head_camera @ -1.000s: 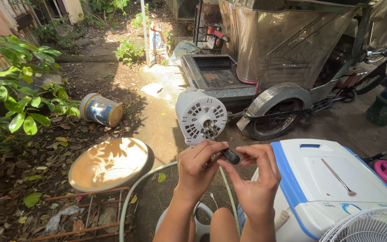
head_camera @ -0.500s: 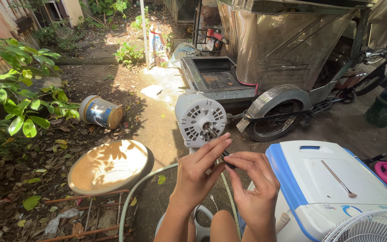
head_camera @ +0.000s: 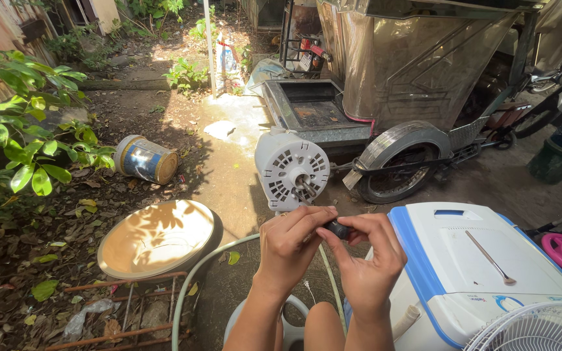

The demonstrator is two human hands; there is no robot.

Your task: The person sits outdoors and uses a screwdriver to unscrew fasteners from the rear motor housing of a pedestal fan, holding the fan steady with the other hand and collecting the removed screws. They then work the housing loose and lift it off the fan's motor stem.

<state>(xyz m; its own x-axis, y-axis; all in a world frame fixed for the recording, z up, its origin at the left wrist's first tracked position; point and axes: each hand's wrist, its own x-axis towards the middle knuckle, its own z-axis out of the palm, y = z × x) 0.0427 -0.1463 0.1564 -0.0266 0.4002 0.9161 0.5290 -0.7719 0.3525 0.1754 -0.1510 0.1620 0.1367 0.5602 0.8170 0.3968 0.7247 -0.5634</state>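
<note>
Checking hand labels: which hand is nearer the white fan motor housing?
Left. The left hand sits just below the fan motor housing; the right hand is lower and further right. Both pinch a small black part.

Bare forearms, no sleeves, no gloves

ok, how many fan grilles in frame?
2. One wire grille arcs round the person's knees below the left hand and right hand; one white grille sits at the bottom right corner. Both are cropped; others may be hidden.

Both hands, left hand [head_camera: 289, 244] and right hand [head_camera: 371, 260], pinch a small black knob [head_camera: 338, 229] below the fan motor [head_camera: 292, 170].
</note>
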